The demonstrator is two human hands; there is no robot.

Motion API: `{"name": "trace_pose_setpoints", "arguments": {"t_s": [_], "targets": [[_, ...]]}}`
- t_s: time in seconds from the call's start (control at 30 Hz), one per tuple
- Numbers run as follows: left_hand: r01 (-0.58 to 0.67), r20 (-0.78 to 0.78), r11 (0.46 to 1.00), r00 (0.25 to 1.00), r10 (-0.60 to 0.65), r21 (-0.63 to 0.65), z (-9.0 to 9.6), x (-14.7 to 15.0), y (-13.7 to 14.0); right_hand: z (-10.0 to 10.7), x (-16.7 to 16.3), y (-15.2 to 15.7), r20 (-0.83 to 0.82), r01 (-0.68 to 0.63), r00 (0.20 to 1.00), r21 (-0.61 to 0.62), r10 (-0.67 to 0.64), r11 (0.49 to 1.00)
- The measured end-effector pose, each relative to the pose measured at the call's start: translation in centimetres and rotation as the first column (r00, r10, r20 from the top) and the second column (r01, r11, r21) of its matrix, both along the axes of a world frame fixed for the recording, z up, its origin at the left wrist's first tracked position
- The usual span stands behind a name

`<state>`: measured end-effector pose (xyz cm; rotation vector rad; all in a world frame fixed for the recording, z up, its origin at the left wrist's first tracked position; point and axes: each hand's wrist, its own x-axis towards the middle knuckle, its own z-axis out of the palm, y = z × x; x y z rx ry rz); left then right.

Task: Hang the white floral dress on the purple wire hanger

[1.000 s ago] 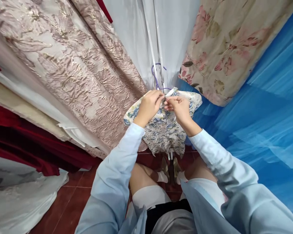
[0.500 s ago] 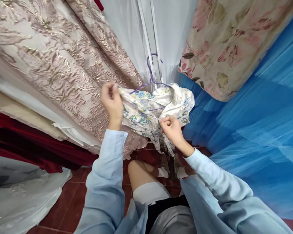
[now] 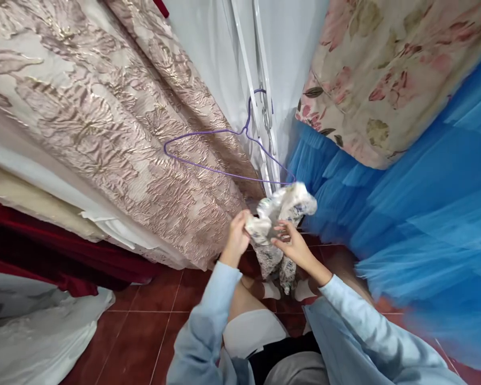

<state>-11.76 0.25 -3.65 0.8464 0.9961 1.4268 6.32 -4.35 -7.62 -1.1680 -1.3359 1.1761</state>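
Observation:
A light floral shirt [image 3: 294, 206] with blue and yellowish print hangs bunched, its right shoulder near the right end of a purple hanger [image 3: 208, 170]. The hanger is tilted and its left arm is bare. My left hand [image 3: 237, 235] is closed on the shirt's left side, gathered toward the middle. Against the front of the cloth is my right hand [image 3: 294, 246], its fingers curved and apart, touching the fabric. The shirt's lower part dangles over the floor. Motion blurs some of the cloth.
The hanger's hook hangs at a white metal rack [image 3: 251, 80]. A pink-gold brocade garment [image 3: 144, 123] hangs on the left, with a dark red one [image 3: 44, 246] nearer. On the right hang a floral cloth [image 3: 369, 91] and blue tulle [image 3: 425, 214]. The floor [image 3: 140, 326] is red tile.
The shirt's left shoulder has come off the hanger, baring its left arm. My left hand has moved right and down with the cloth. My right hand has moved slightly down, its fingers loosened from a pinch.

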Motion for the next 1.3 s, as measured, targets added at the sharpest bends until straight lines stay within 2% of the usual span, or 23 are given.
{"name": "trace_pose_setpoints", "arguments": {"t_s": [0.03,0.07,0.13,0.17,0.2,0.27,0.33,0.37,0.4,0.43,0.5,0.57,0.6,0.67,0.73,0.83,0.93,1.03,1.1,1.17,1.3], "targets": [[0.107,-0.147,0.993,0.984,-0.098,0.057,0.2,1.6,-1.1,0.8,0.4,-0.3,-0.013,-0.122,0.992,0.010,0.122,0.992],[0.224,-0.335,0.967,0.926,-0.172,0.121,0.8,2.9,-2.1,1.7,0.8,-0.5,-0.023,-0.242,0.970,0.007,0.242,0.970],[0.400,-0.642,0.890,0.746,-0.178,0.218,2.5,4.7,-3.2,3.7,1.8,-1.1,-0.032,-0.385,0.923,-0.035,0.384,0.922],[0.461,-0.722,0.856,0.672,-0.164,0.235,3.3,5.1,-3.5,4.7,2.5,-1.4,-0.032,-0.411,0.912,-0.065,0.410,0.909],[0.511,-0.750,0.828,0.635,-0.184,0.231,4.0,5.3,-3.6,5.8,3.2,-1.6,-0.028,-0.422,0.907,-0.088,0.421,0.902],[0.639,-0.687,0.753,0.618,-0.382,0.156,4.5,5.3,-3.7,8.0,5.2,-1.8,-0.007,-0.438,0.898,-0.094,0.439,0.894],[0.784,-0.514,0.620,0.548,-0.660,0.039,3.7,5.1,-4.1,10.3,7.6,-1.6,0.041,-0.453,0.889,-0.065,0.456,0.889],[0.828,-0.430,0.561,0.501,-0.751,-0.017,3.0,5.0,-4.5,11.3,8.9,-1.2,0.082,-0.435,0.896,-0.038,0.437,0.900],[0.840,-0.379,0.539,0.478,-0.793,-0.068,2.3,4.8,-4.8,12.2,10.3,-0.6,0.132,-0.404,0.907,-0.002,0.400,0.915],[0.819,-0.366,0.562,0.493,-0.790,-0.111,1.6,4.5,-5.1,13.1,11.7,0.2,0.182,-0.357,0.921,0.041,0.345,0.933],[0.701,-0.417,0.697,0.595,-0.687,-0.149,0.6,3.4,-5.5,14.3,14.3,2.7,0.245,-0.231,0.951,0.151,0.190,0.961],[0.540,-0.516,0.832,0.680,-0.520,-0.128,0.5,2.0,-5.5,14.9,16.2,6.2,0.203,-0.077,0.979,0.274,0.020,0.959],[0.473,-0.563,0.874,0.694,-0.448,-0.112,0.8,1.2,-5.4,15.1,16.7,8.2,0.153,0.005,0.986,0.332,-0.059,0.943],[0.397,-0.647,0.914,0.676,-0.351,-0.082,1.8,-0.4,-5.4,15.4,16.6,12.1,0.066,0.126,0.984,0.387,-0.164,0.913],[0.384,-0.721,0.922,0.624,-0.300,-0.051,3.1,-2.0,-5.4,15.6,15.0,15.3,0.032,0.114,0.991,0.352,-0.134,0.929],[0.373,-0.811,0.928,0.536,-0.233,-0.020,4.4,-4.8,-5.1,15.8,11.8,17.4,-0.008,-0.088,0.996,0.225,0.092,0.970],[0.303,-0.892,0.952,0.438,-0.112,0.029,4.9,-8.8,-3.4,16.0,10.0,16.9,-0.089,-0.171,0.978,0.161,0.187,0.972],[0.249,-0.972,0.964,0.233,0.036,0.095,5.3,-12.9,0.0,16.7,10.2,15.6,-0.078,-0.172,0.980,0.147,0.185,0.974],[0.250,-0.989,0.962,0.125,0.083,0.112,6.0,-14.8,2.9,17.6,10.7,15.0,-0.014,-0.195,0.980,0.138,0.199,0.971],[0.253,-0.985,0.954,0.101,0.140,0.162,7.4,-15.7,6.1,18.6,11.0,14.6,0.037,-0.194,0.981,0.143,0.191,0.970],[0.164,-0.928,0.917,0.156,0.340,0.364,11.8,-14.8,12.1,19.9,11.3,14.5,0.084,-0.172,0.983,0.131,0.162,0.976]]}}
